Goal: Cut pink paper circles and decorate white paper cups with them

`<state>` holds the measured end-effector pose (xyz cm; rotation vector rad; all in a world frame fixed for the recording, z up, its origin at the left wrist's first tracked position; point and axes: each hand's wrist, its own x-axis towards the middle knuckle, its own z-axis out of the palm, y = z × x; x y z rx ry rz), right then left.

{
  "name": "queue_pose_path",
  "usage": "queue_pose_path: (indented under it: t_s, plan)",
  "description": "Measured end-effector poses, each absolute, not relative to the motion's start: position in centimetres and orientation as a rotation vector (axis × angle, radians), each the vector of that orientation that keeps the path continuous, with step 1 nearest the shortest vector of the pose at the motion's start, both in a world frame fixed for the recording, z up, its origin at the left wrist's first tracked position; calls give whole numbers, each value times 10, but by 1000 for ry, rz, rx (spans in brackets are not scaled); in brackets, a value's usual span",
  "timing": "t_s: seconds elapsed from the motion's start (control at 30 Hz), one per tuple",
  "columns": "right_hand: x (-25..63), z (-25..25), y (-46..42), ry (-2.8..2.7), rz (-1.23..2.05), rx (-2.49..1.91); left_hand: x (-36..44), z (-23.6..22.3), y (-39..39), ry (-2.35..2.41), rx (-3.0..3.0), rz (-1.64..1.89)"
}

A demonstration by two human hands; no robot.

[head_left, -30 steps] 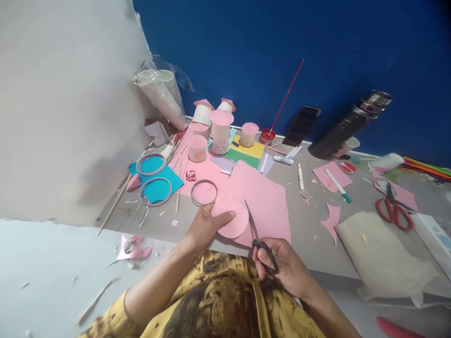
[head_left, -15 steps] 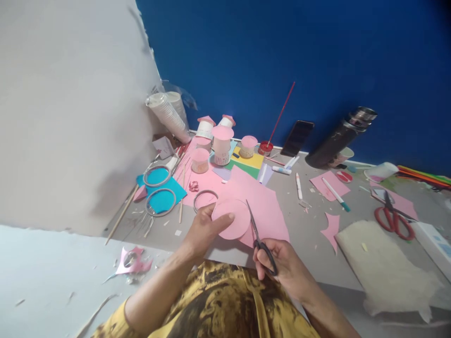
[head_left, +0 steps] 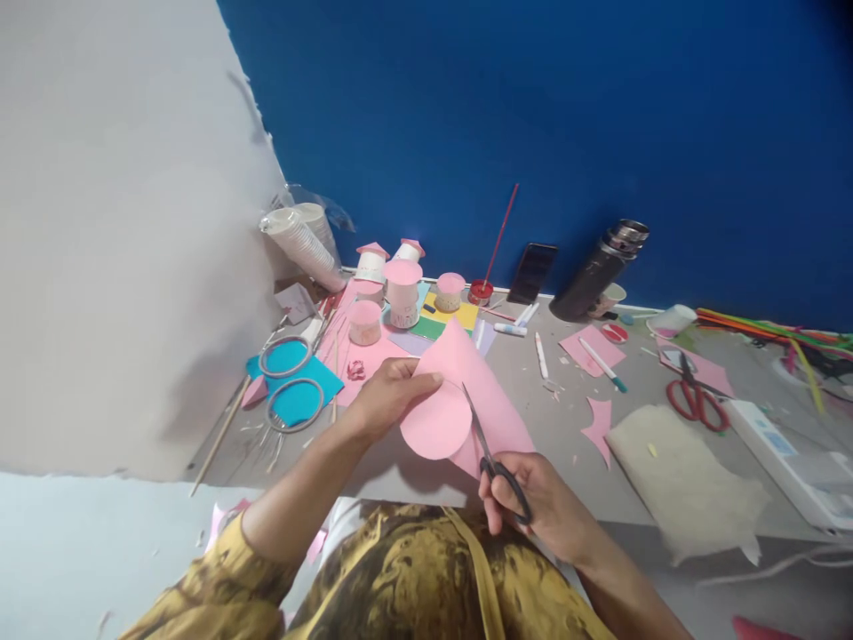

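My left hand (head_left: 398,394) pinches a sheet of pink paper (head_left: 490,391) near its left edge, thumb on top. The front part of the sheet is a rounded disc shape (head_left: 436,422), and a pointed corner rises behind it. In my right hand (head_left: 526,493) is a pair of black-handled scissors (head_left: 481,440), with fingers through the loops. The blades point up and away, along the right side of the round part. Whether the blades are parted is hard to make out.
Pink-topped paper cups (head_left: 402,298) stand at the back. Embroidery hoops (head_left: 295,404) lie on blue paper at the left. Along the right are a black flask (head_left: 593,276), red-handled scissors (head_left: 697,404), a marker (head_left: 603,364) and a cream pouch (head_left: 683,480). A phone (head_left: 533,273) leans against the wall.
The view has shifted a little to the right. My left hand has changed its hold, its thumb now nearer the round part's top edge. The pink sheet is lifted and tilted more.
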<state>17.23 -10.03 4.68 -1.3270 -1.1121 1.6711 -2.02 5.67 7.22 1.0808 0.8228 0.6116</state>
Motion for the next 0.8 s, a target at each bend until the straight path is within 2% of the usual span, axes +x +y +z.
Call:
queue_pose_path:
  t_s: [0.23,0.57,0.8]
  plan:
    - [173,48,-94,-1010,1711,-1119,-12,81,70,767,1108,600]
    - [166,47,-90,-933,1661,-1129,-8,72,60,893,1210,760]
    - [169,45,-91,-986,1663,-1143,-9,71,66,868,1210,696]
